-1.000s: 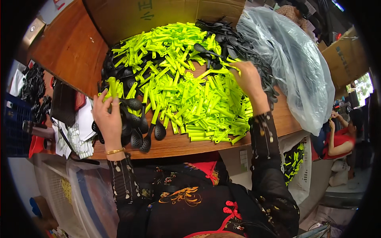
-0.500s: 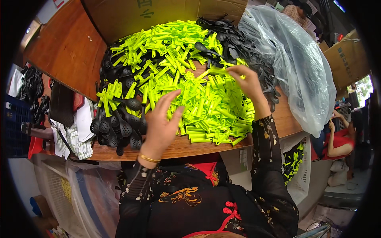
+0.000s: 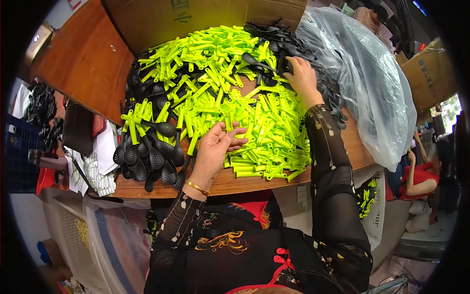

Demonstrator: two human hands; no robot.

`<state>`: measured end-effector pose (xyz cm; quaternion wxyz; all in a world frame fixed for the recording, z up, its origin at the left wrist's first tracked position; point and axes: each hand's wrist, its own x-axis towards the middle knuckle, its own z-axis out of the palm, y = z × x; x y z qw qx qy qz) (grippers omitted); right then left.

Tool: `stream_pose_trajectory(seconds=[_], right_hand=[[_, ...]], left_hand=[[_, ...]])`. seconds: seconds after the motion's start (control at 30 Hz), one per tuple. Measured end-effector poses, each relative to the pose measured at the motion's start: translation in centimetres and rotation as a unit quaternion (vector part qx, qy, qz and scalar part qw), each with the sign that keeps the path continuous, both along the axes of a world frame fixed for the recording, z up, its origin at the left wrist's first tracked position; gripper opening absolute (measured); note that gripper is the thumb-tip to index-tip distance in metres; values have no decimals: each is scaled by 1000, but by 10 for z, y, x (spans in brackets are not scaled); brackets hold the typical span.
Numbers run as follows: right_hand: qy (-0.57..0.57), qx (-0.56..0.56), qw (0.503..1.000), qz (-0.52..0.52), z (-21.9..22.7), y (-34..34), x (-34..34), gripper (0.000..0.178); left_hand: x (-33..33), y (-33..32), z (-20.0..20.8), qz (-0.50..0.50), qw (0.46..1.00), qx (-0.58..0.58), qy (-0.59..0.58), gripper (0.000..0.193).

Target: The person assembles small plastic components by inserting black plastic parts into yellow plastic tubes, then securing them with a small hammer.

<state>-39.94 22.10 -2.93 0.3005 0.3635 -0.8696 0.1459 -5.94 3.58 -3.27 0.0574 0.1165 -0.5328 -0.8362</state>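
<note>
Handles of bright yellow-green, slim moulded plastic (image 3: 264, 132) lie heaped across the middle of a brown wood-grain table (image 3: 235, 186), so thickly that the lower ones are buried and cannot be told apart. The left hand (image 3: 213, 149), a gold-coloured bracelet (image 3: 197, 187) at its wrist, is at the heap's near left edge, fingers half curled; one handle shows just past the fingertips, but whether they pinch it I cannot tell. The right hand (image 3: 302, 81) reaches over the far right side of the heap, beside black plastic kitchen utensils (image 3: 330, 93) that tangle into one dark mass. Its fingertips bend down among dark shapes, and I cannot tell whether they grip anything. At the left, black perforated spoon heads with yellow-green handles (image 3: 155, 159) overlap, hiding parts of one another. A crumpled translucent plastic bag (image 3: 357, 78) blurs what lies behind it. A brown cardboard panel (image 3: 215, 14) is cut off by the upper edge.
</note>
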Motion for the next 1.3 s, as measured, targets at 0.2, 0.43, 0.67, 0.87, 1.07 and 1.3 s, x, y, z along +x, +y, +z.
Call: stream_pose_trajectory(seconds=[0.2, 0.43, 0.67, 0.87, 1.07, 1.3], right_hand=[[-58, -60, 996, 13, 16, 18, -4, 27], [-354, -326, 856, 189, 48, 17, 65, 22], [-538, -78, 797, 264, 89, -11, 151, 20], [-354, -67, 890, 280, 102, -25, 172, 35], [-349, -62, 898, 262, 87, -20, 165, 35], [-569, -404, 665, 266, 39, -16, 199, 21]], left_hand=[[12, -10, -2, 35, 996, 88, -1, 28], [-5, 3, -3, 11, 998, 58, 3, 34], [2, -5, 2, -28, 989, 146, -21, 38], [8, -2, 16, -44, 986, 157, -24, 40], [13, 1, 21, -44, 994, 97, -11, 35], [10, 2, -2, 94, 985, 146, 22, 21]])
